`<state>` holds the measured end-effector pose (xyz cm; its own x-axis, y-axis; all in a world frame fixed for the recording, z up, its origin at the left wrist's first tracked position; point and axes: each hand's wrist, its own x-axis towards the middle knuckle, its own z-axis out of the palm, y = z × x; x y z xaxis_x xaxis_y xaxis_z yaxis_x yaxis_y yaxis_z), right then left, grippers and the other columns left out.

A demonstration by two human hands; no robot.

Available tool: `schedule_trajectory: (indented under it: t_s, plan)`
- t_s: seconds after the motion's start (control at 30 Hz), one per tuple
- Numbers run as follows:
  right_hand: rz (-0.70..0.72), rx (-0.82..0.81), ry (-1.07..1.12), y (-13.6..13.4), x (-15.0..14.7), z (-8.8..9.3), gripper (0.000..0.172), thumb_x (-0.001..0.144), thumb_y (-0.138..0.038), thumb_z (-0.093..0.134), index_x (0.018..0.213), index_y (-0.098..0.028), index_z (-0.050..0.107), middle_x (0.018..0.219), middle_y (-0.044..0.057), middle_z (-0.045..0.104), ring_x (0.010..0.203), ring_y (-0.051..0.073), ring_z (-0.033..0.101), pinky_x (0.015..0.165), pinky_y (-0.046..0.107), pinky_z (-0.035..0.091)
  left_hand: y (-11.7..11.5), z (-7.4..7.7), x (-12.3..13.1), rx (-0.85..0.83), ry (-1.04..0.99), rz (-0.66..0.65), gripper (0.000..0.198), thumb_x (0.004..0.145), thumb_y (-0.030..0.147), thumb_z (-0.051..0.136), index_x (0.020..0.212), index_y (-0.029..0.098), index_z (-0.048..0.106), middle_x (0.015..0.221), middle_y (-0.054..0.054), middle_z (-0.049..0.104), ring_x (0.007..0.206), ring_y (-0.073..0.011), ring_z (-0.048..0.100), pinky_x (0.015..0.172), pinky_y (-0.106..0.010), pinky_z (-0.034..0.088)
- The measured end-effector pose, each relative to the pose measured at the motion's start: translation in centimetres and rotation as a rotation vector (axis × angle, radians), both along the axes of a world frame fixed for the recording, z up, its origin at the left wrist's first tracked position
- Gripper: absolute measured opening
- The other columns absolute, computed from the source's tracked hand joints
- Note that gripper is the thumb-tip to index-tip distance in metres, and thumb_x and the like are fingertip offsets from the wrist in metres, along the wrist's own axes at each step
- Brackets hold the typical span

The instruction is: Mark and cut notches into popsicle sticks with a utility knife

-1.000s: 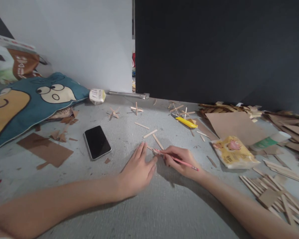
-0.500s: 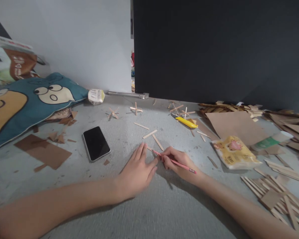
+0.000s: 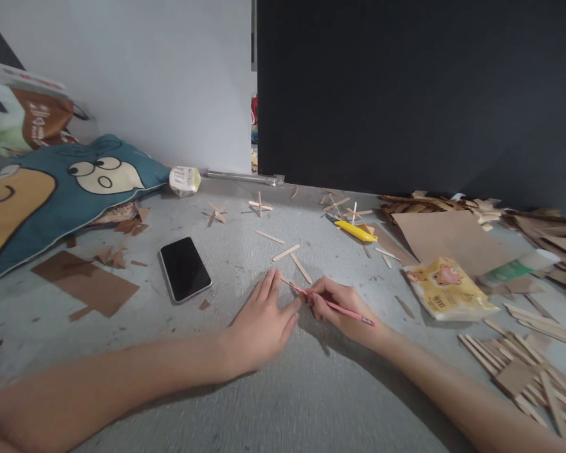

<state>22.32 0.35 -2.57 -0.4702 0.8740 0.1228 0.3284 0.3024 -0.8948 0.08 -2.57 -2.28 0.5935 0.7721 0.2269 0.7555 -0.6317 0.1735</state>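
My left hand (image 3: 263, 321) lies flat on the grey table, its fingers stretched out and its fingertips on the end of a thin wooden stick (image 3: 285, 279). Most of that stick is covered by my hands. In my right hand (image 3: 332, 301) is a pink pencil (image 3: 348, 312), pinched near its tip, which points left at the stick by my left fingertips. Just beyond my hands lie a few loose craft sticks: a slanted one (image 3: 300, 268), another (image 3: 286, 253) above it and a third (image 3: 270, 237) farther off.
A black phone (image 3: 185, 269) lies left of my hands, near brown cardboard (image 3: 85, 283). Small crossed-stick pieces (image 3: 260, 205) stand at the back beside a yellow, banana-like object (image 3: 355, 231). To the right are a yellow packet (image 3: 448, 289) and a pile of sticks (image 3: 523, 371).
The view has shifted slightly, so the table things appear a little farther right. Both hands keep nearly the same pose, the pencil still in my right hand.
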Motion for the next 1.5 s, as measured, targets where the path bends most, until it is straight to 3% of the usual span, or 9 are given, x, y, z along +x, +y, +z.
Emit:
schedule_trajectory:
  t_s: [0.47,0.83,1.5]
  plan:
    - [-0.001,-0.009,0.030,0.08,0.11,-0.54,0.027,0.104,-0.044,0.047,0.094,-0.021,0.057,0.070,0.001,0.064,0.059,0.013,0.058,0.057,0.025,0.048,0.09,-0.88,-0.12,0.032,-0.031,-0.001,0.045,0.104,0.030,0.051,0.149,0.025,0.053,0.169,-0.015,0.032,0.157,-0.0421,0.025,0.120,-0.064,0.038]
    - [0.017,-0.024,0.029,0.07,0.14,-0.26,0.029,0.104,-0.046,0.048,0.094,-0.021,0.058,0.067,0.000,0.062,0.058,0.013,0.058,0.055,0.024,0.046,0.07,-0.55,-0.18,0.025,-0.019,-0.006,0.047,0.104,0.028,0.051,0.150,0.024,0.053,0.166,-0.019,0.035,0.153,-0.0460,0.030,0.117,-0.066,0.040]
    - [0.013,-0.009,0.009,0.01,0.23,-0.13,0.030,0.104,-0.048,0.047,0.093,-0.022,0.056,0.068,0.000,0.063,0.059,0.013,0.059,0.057,0.025,0.047,0.04,-0.60,-0.20,0.020,-0.040,-0.003,0.045,0.104,0.027,0.051,0.149,0.025,0.053,0.168,-0.017,0.033,0.155,-0.0435,0.027,0.119,-0.065,0.038]
